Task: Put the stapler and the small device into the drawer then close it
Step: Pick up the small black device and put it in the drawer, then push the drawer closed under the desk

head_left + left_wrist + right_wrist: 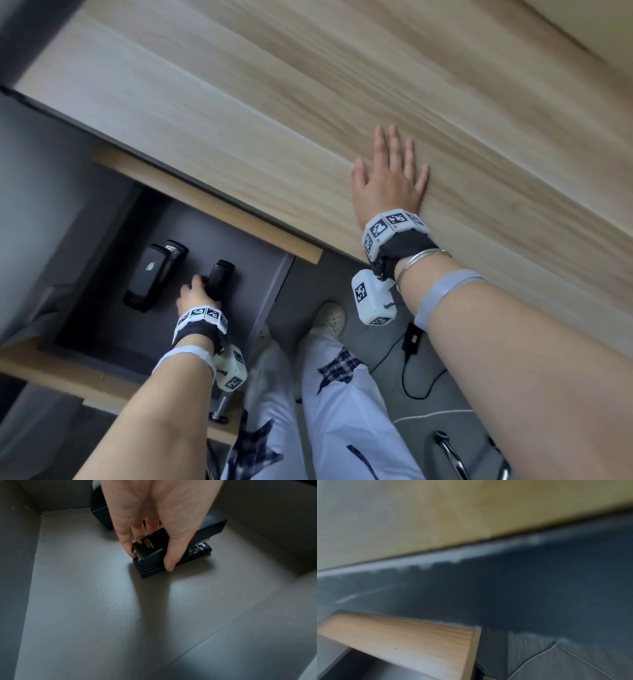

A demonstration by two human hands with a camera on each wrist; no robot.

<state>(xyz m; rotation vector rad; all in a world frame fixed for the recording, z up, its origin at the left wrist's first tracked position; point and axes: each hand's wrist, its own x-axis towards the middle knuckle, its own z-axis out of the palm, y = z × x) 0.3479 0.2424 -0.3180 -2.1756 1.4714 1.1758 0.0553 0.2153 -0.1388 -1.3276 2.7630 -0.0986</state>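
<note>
The grey drawer [270,294] stands pulled out at the lower left. A large black stapler [150,277] lies on its floor towards the left. Beside it to the right stands the small black device [221,274], and my left hand [202,287] grips its near end. In the left wrist view my left hand [149,559] pinches the small device [205,531] between thumb and fingers while its base sits on the drawer floor [102,608]; the stapler [99,513] shows behind. My right hand [387,171] lies flat and open on the wooden desk top [274,102], holding nothing.
The drawer's wooden front [68,370] is nearest me. A wooden rail [205,202] runs above the drawer's back. My legs and a shoe [330,315] are on the grey floor, near a black adapter [412,339] with a cable and chrome chair parts [448,452].
</note>
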